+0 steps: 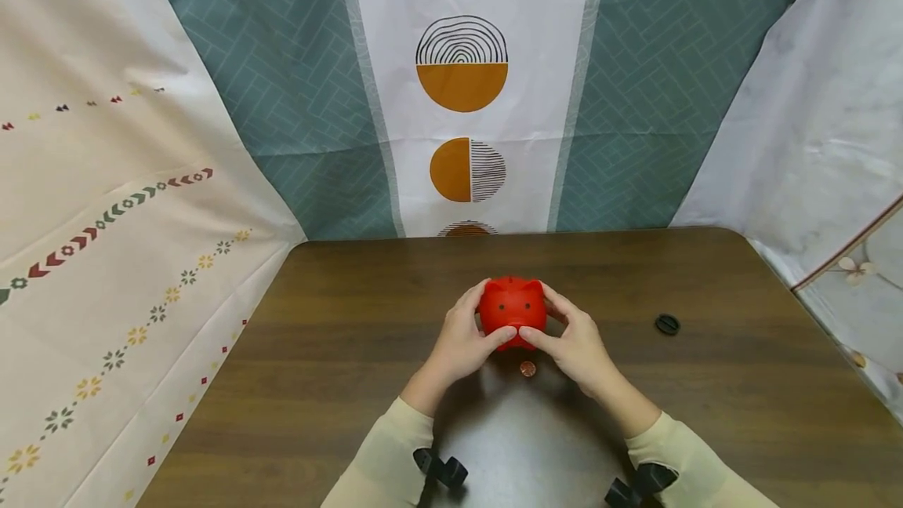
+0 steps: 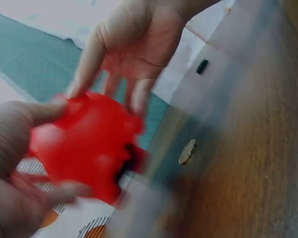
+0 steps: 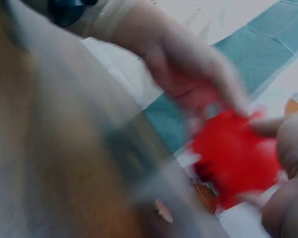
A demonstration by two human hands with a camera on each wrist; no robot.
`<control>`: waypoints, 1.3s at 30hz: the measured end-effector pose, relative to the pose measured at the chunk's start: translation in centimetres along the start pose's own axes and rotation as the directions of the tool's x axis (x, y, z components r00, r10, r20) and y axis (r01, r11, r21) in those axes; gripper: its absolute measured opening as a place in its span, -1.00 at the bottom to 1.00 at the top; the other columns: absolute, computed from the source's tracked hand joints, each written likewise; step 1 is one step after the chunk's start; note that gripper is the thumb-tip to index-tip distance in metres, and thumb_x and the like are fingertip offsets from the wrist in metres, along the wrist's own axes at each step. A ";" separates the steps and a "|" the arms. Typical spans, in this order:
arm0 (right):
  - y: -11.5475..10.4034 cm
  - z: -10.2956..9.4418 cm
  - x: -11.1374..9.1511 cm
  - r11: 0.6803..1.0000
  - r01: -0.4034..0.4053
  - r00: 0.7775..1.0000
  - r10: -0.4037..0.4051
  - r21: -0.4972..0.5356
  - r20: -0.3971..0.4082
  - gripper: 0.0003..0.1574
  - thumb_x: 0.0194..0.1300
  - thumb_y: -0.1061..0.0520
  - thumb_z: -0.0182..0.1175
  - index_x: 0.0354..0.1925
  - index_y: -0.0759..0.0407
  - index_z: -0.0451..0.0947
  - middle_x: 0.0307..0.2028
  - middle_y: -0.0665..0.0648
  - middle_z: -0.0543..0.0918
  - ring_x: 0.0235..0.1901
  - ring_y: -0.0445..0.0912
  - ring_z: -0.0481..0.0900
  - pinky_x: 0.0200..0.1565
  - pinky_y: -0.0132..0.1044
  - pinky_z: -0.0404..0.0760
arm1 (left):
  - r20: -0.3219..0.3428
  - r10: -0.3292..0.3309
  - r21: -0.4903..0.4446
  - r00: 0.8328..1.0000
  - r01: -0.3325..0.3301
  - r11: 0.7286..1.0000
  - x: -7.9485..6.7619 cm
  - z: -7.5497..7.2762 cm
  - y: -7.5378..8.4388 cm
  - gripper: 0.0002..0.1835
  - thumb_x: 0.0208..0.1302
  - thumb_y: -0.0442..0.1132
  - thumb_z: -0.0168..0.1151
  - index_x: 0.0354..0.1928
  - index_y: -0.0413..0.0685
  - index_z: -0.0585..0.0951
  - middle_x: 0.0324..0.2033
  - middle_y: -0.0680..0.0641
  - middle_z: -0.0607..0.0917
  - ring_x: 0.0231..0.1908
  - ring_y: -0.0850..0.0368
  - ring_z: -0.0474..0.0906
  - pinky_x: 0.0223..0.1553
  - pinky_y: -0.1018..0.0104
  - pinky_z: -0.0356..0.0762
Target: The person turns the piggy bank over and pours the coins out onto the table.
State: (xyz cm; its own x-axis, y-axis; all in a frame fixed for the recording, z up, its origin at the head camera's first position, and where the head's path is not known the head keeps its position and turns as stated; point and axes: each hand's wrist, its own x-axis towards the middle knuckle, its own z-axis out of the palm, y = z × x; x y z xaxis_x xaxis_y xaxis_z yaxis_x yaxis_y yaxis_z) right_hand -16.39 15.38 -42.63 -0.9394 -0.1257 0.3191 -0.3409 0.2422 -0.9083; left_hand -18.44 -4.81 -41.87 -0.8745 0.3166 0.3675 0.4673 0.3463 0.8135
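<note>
A red piggy bank (image 1: 513, 306) is held between both hands just over the table, its snout side toward the head camera. My left hand (image 1: 462, 339) grips its left side, with the thumb across the front. On the opposite side my right hand (image 1: 574, 339) grips it the same way, and the two thumb tips nearly meet. In the left wrist view a dark opening shows low on the blurred piggy bank (image 2: 89, 144). A copper coin (image 1: 527, 368) lies on the table just in front of it.
A black oval plug (image 1: 666, 324) lies on the wooden table (image 1: 353, 312) to the right. Patterned cloths (image 1: 296, 85) hang behind the table and at both sides. Both wrists wear black camera mounts (image 1: 444, 470) over the sleeves.
</note>
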 end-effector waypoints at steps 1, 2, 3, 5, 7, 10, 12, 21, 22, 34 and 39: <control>-0.2 0.0 0.0 0.998 0.070 0.997 -0.070 -0.008 -0.027 -0.01 0.08 0.16 0.45 0.42 0.06 0.23 0.32 0.17 0.37 0.22 0.16 0.39 -0.10 -0.09 0.65 | -0.020 0.056 -0.009 0.998 -0.056 0.998 0.0 -0.1 0.4 -0.14 0.11 -0.16 0.44 0.41 -0.10 0.22 0.37 -0.07 0.28 0.19 -0.04 0.41 -0.16 0.26 0.64; -0.5 0.0 0.0 0.990 0.140 0.988 -0.141 -0.026 -0.055 0.01 0.05 0.22 0.46 0.42 0.10 0.23 0.34 0.16 0.33 0.22 0.15 0.39 -0.10 -0.07 0.64 | -0.041 0.107 -0.019 0.993 -0.108 0.994 0.1 -0.3 0.7 -0.13 0.09 -0.20 0.45 0.41 -0.10 0.22 0.39 -0.08 0.26 0.22 -0.05 0.38 -0.15 0.23 0.64; -0.8 -0.1 0.0 0.979 0.196 0.976 -0.200 -0.054 -0.080 0.03 0.02 0.27 0.46 0.42 0.11 0.23 0.37 0.14 0.30 0.23 0.13 0.39 -0.10 -0.06 0.63 | -0.061 0.155 -0.026 0.986 -0.157 0.987 0.1 -0.4 1.0 -0.12 0.07 -0.24 0.46 0.41 -0.10 0.22 0.40 -0.10 0.23 0.24 -0.06 0.36 -0.15 0.20 0.64; -1.3 0.0 0.1 0.969 0.236 0.964 -0.243 -0.077 -0.109 0.05 0.00 0.28 0.48 0.41 0.06 0.25 0.39 0.05 0.27 0.24 0.06 0.39 -0.10 -0.06 0.63 | -0.078 0.191 -0.039 0.979 -0.194 0.980 0.2 -0.6 1.4 -0.10 0.05 -0.27 0.47 0.42 -0.06 0.21 0.42 -0.10 0.20 0.27 -0.07 0.34 -0.14 0.15 0.64; -1.1 0.1 0.1 0.978 0.203 0.973 -0.208 -0.055 -0.100 0.02 0.01 0.28 0.47 0.40 0.07 0.26 0.38 0.05 0.28 0.22 0.06 0.40 -0.11 -0.03 0.63 | -0.060 0.165 -0.048 0.984 -0.168 0.985 0.3 -0.7 1.3 -0.11 0.06 -0.29 0.47 0.41 -0.09 0.22 0.39 -0.12 0.24 0.23 -0.10 0.37 -0.17 0.11 0.65; -0.5 0.4 -0.2 0.994 0.101 0.991 -0.104 -0.040 -0.079 -0.02 0.07 0.17 0.45 0.41 0.05 0.25 0.36 0.04 0.30 0.19 0.03 0.40 -0.14 -0.08 0.65 | -0.009 0.068 -0.061 0.998 -0.068 0.996 0.3 -0.5 0.6 -0.13 0.09 -0.24 0.45 0.42 -0.07 0.21 0.36 -0.07 0.29 0.19 -0.05 0.40 -0.19 0.08 0.65; -0.2 0.5 -0.3 0.996 0.084 0.993 -0.086 -0.038 -0.077 -0.02 0.08 0.15 0.45 0.41 0.07 0.24 0.36 0.08 0.30 0.18 0.05 0.39 -0.15 -0.08 0.66 | 0.011 0.036 -0.063 0.999 -0.035 0.997 0.3 -0.4 0.4 -0.13 0.10 -0.23 0.45 0.42 -0.06 0.21 0.34 -0.03 0.32 0.18 -0.02 0.40 -0.19 0.09 0.65; 0.2 0.5 -0.6 0.999 0.018 0.999 -0.016 0.048 -0.035 -0.01 0.11 0.10 0.43 0.43 -0.04 0.20 0.32 0.03 0.33 0.23 0.02 0.35 -0.11 -0.15 0.63 | 0.036 -0.031 -0.032 0.999 0.033 0.999 0.2 0.0 -0.4 -0.16 0.15 -0.06 0.40 0.42 0.00 0.22 0.26 0.02 0.39 0.11 0.01 0.44 -0.24 0.31 0.65; 0.1 0.7 -0.6 0.999 0.032 0.999 -0.030 0.040 -0.038 -0.01 0.11 0.11 0.43 0.43 -0.02 0.20 0.33 0.03 0.33 0.22 0.02 0.35 -0.11 -0.15 0.64 | 0.030 -0.028 -0.039 0.999 0.029 0.999 0.1 0.0 -0.5 -0.16 0.15 -0.07 0.40 0.42 0.01 0.22 0.27 0.02 0.38 0.12 0.01 0.43 -0.23 0.29 0.65; -2.8 1.1 -1.0 0.987 0.156 0.984 -0.158 -0.019 -0.085 -0.06 0.07 0.32 0.42 0.37 0.29 0.24 0.33 0.24 0.32 0.17 0.07 0.39 -0.14 0.03 0.62 | -0.028 0.059 -0.061 0.998 -0.061 0.996 -0.7 -0.6 2.1 -0.14 0.14 -0.28 0.40 0.43 -0.18 0.17 0.39 -0.15 0.22 0.23 -0.13 0.34 -0.21 0.05 0.66; -0.3 1.2 -0.5 0.996 0.084 0.995 -0.084 -0.004 -0.047 -0.04 0.10 0.16 0.44 0.41 0.03 0.24 0.36 0.06 0.30 0.20 0.06 0.37 -0.12 -0.08 0.63 | -0.007 -0.012 -0.090 1.000 0.012 0.996 -1.2 -1.0 3.2 -0.16 0.16 -0.32 0.38 0.42 -0.28 0.16 0.37 -0.23 0.24 0.22 -0.17 0.34 -0.18 -0.01 0.65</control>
State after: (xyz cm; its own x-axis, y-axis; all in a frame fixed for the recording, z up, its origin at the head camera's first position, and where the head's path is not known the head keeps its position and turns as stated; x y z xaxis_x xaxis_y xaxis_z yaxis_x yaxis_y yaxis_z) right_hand -15.74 14.20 -42.91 -0.9082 -0.1004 0.4062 -0.4184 0.2349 -0.8774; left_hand -16.01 -4.94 -39.28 -0.8810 0.3058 0.3609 0.4436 0.2694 0.8548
